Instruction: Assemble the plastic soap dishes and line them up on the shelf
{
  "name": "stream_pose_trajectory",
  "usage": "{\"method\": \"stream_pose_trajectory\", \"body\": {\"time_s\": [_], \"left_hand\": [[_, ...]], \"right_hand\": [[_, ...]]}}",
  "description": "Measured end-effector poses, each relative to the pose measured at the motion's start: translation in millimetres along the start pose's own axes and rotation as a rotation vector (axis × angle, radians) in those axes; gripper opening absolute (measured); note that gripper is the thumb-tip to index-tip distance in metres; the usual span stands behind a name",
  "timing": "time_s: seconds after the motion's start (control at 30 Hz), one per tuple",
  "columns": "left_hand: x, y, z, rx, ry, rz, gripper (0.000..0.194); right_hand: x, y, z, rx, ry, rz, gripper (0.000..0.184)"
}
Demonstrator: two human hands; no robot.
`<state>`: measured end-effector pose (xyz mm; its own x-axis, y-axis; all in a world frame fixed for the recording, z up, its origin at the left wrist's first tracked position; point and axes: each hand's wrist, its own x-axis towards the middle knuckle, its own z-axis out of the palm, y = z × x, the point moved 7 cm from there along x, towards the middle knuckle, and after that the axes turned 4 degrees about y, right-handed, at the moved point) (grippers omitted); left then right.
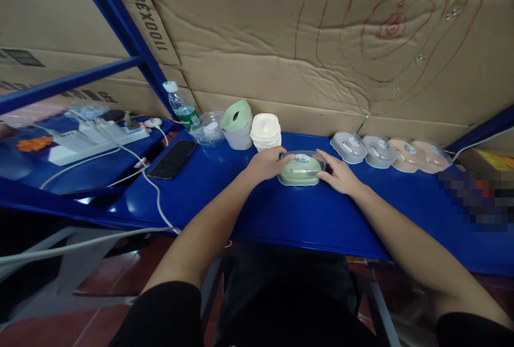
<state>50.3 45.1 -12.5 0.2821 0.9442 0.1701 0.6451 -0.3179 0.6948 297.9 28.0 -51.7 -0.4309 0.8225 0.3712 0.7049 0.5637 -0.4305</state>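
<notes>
On the blue table, a light green soap-dish-like box (299, 171) sits under a clear lid with an oval white label. My left hand (268, 164) holds its left side, thumb toward the lid. Against the right side rests my right hand (338, 172), its fingers curled along the lid's edge and thumb lower down. Just behind my left hand stands a stack of cream-coloured dishes (265, 126). Left of that stack, green and grey shells (236, 123) are piled together.
Several lidded grey and pink boxes (348, 148) line the back right. Toward the left are a water bottle (182, 108), a clear round tub (209, 128), a black phone (173, 159) and a power strip (100, 142) with white cables. A cardboard wall (249, 31) closes off the back.
</notes>
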Motion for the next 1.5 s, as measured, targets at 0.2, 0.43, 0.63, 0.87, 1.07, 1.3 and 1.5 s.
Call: {"method": "stream_pose_trajectory", "body": {"time_s": [0.2,0.43,0.63,0.87,1.07,1.3,1.5], "left_hand": [[-4.8,-8.0,4.0,-0.023,-0.113,-0.102,0.038],[-5.2,-8.2,7.3,0.090,-0.178,-0.068,0.048],[-4.8,-4.0,8.9,0.158,-0.201,-0.012,0.050],[-5.0,-0.6,6.7,0.299,-0.198,-0.025,0.060],[-3.9,-1.7,6.6,0.370,-0.170,-0.046,0.059],[-4.5,-0.1,6.4,0.424,-0.159,-0.052,0.066],[-4.2,-1.9,8.8,0.427,-0.150,-0.012,0.064]], "right_hand": [[1.1,-2.0,9.1,-0.012,-0.113,-0.039,0.096],[0.9,-11.6,6.2,0.022,-0.134,-0.066,0.090],[0.6,-12.1,2.0,0.016,-0.103,-0.100,0.100],[3.3,-10.9,-3.4,-0.031,0.030,-0.142,0.100],[3.7,-16.9,-3.1,-0.089,0.001,-0.102,0.100],[6.3,-12.7,-2.3,-0.172,-0.037,-0.046,0.106],[9.9,-7.7,-0.2,-0.086,-0.007,-0.034,0.110]]}}
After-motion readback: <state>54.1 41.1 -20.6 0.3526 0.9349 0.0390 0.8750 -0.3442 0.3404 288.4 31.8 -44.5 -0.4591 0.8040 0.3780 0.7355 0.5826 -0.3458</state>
